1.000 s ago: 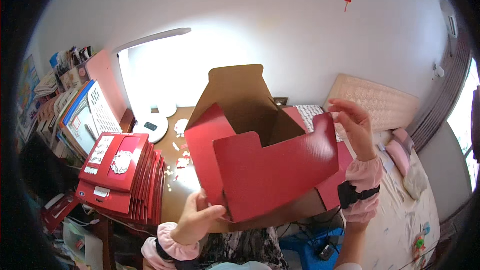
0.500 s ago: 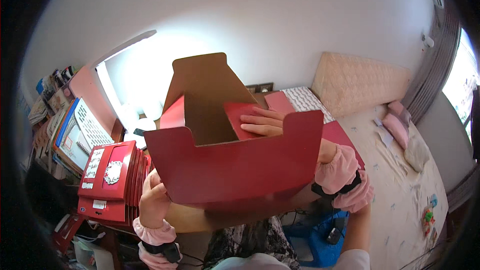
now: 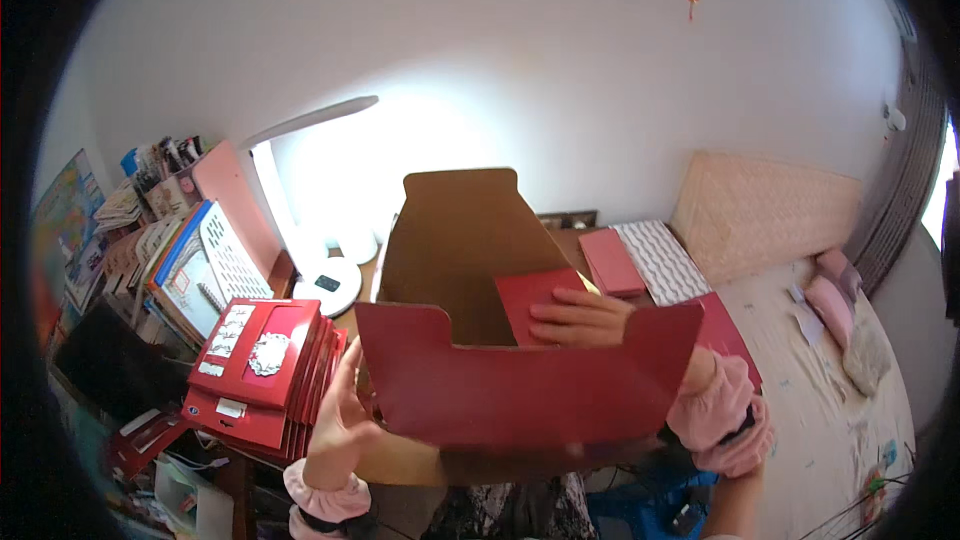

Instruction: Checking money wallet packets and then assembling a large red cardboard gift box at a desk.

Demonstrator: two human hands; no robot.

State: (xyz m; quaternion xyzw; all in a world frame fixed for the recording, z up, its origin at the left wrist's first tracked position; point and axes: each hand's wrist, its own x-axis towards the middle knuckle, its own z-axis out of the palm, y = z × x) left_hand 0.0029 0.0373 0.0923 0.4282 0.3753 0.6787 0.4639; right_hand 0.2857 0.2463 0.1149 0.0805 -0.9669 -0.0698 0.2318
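A large red cardboard box (image 3: 530, 395), brown inside, stands in front of me with its top uncovered. Its far brown flap (image 3: 460, 210) is raised, and the near red wall has a wide notch in its upper edge. My right hand (image 3: 580, 320) lies with outstretched fingers on a red side flap (image 3: 520, 295) that leans into the box; its wrist passes behind the near wall. My left hand (image 3: 342, 425) is against the box's left side, fingers extended upward and thumb toward the near corner. Part of its contact with the box is hidden.
Left of the box is a stack of red folded cartons (image 3: 255, 370), beside books and folders (image 3: 200, 260). A lit desk lamp (image 3: 325, 285) stands behind. Pink boxes (image 3: 612, 262) and a wavy-patterned sheet (image 3: 665, 260) lie at the back right, beside a bed (image 3: 810, 400).
The view has tilted up, so the box appears lower and farther right. My left fingers have straightened, and the box's left red flap no longer shows. My right hand stays on the right flap.
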